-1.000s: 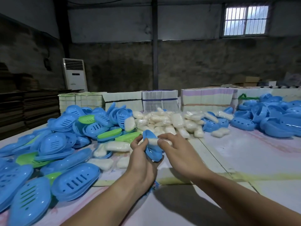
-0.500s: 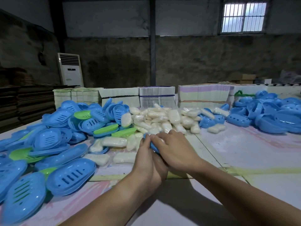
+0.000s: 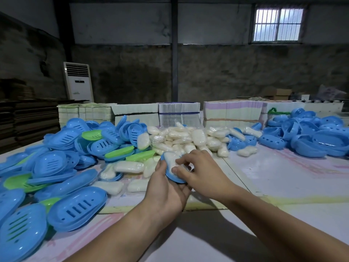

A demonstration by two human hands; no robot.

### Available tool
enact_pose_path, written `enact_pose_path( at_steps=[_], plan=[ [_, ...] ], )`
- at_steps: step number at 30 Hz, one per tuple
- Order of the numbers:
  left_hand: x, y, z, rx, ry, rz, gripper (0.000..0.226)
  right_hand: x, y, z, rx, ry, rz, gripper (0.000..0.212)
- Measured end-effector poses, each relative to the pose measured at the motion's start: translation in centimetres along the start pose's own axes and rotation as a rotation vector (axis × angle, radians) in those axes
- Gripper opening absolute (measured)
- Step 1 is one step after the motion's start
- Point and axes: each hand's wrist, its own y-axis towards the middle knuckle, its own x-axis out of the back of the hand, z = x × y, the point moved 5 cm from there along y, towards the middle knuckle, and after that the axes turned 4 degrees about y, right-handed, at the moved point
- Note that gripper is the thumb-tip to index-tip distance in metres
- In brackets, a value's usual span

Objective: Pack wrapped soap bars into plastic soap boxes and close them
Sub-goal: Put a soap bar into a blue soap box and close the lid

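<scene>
My left hand (image 3: pixel 166 191) cups a blue plastic soap box half (image 3: pixel 172 176) from below, above the table's middle. A white wrapped soap bar (image 3: pixel 171 160) lies in that half. My right hand (image 3: pixel 200 171) comes in from the right with curled fingers and pinches the near end of the bar. A heap of wrapped soap bars (image 3: pixel 188 138) lies just behind my hands. No lid is on the held box half.
A big pile of blue and green soap box halves (image 3: pixel 62 163) covers the table's left side. Another blue pile (image 3: pixel 311 135) sits at the far right. Stacks of flat cartons (image 3: pixel 179 112) line the back edge. Loose soap bars (image 3: pixel 128 167) lie left of my hands.
The box half in my left hand has turned face up, so the soap bar inside it shows. My right hand has shifted from covering the box to pinching the bar's near end.
</scene>
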Motion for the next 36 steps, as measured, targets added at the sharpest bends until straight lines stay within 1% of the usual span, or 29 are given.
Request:
enact_pose_path(
  at_steps=[3, 5, 7, 9, 12, 13, 15, 19, 21, 23, 26, 29, 30, 31, 33, 34, 36],
  plan=[
    [0.3, 0.3, 0.0, 0.007, 0.037, 0.001, 0.054, -0.2, -0.1, 0.0, 0.034, -0.044, 0.006, 0.038],
    [0.4, 0.4, -0.3, -0.008, 0.07, 0.005, 0.054, 0.0, -0.1, -0.3, 0.034, 0.055, 0.021, 0.037],
    [0.6, 0.7, -0.6, -0.033, 0.124, 0.001, 0.053, 1.1, 0.1, -1.4, -0.009, 0.213, -0.033, 0.032],
    [0.7, 0.7, -0.9, -0.029, 0.172, 0.001, 0.052, 2.6, 0.5, -3.5, -0.092, 0.29, -0.132, 0.027],
    [0.9, 0.5, -0.8, 0.009, 0.211, -0.013, 0.049, 4.1, 0.8, -7.8, -0.278, 0.199, -0.205, 0.032],
    [0.9, 0.3, -0.7, 0.015, 0.222, -0.026, 0.049, 4.3, 0.8, -9.5, -0.345, 0.148, -0.202, 0.035],
    [0.9, 0.2, -0.5, 0.021, 0.247, -0.046, 0.047, 5.0, 1.1, -12.9, -0.461, -0.034, -0.173, 0.04],
    [0.4, 0.2, -0.2, 0.001, 0.24, 0.024, 0.041, 7.2, 2.8, -18.5, -0.628, -0.398, -0.138, 0.047],
    [0.3, 0.1, -0.4, -0.024, 0.216, 0.064, 0.042, 7.7, 4.0, -20.7, -0.708, -0.505, -0.1, 0.05],
    [0.1, 0.4, -0.6, -0.039, 0.195, 0.09, 0.041, 8.3, 5.1, -22.7, -0.789, -0.55, -0.104, 0.05],
    [0.6, 1.1, -0.7, -0.063, 0.183, 0.099, 0.041, 8.7, 7.3, -24.9, -0.814, -0.541, -0.107, 0.054],
    [0.6, 1.5, -0.4, -0.038, 0.247, 0.085, 0.053, 8.1, 8.6, -26.5, -0.797, -0.527, -0.084, 0.06],
    [0.5, 1.7, -0.4, -0.04, 0.287, 0.111, 0.054, 7.9, 8.9, -27.1, -0.788, -0.542, -0.082, 0.059],
    [0.1, 2.1, -0.8, -0.072, 0.312, 0.141, 0.052, 7.7, 9.3, -27.7, -0.778, -0.557, -0.082, 0.057],
    [0.6, 2.1, -2.0, -0.205, 0.27, 0.195, 0.046, 7.4, 9.7, -28.8, -0.774, -0.525, -0.061, 0.053],
    [0.7, 2.1, -2.2, -0.216, 0.264, 0.207, 0.041, 7.3, 9.6, -29.2, -0.777, -0.498, -0.044, 0.053],
    [1.0, 3.0, -1.5, -0.121, 0.354, 0.111, 0.042, 7.3, 9.6, -29.7, -0.775, -0.481, -0.038, 0.052]
  ],
)
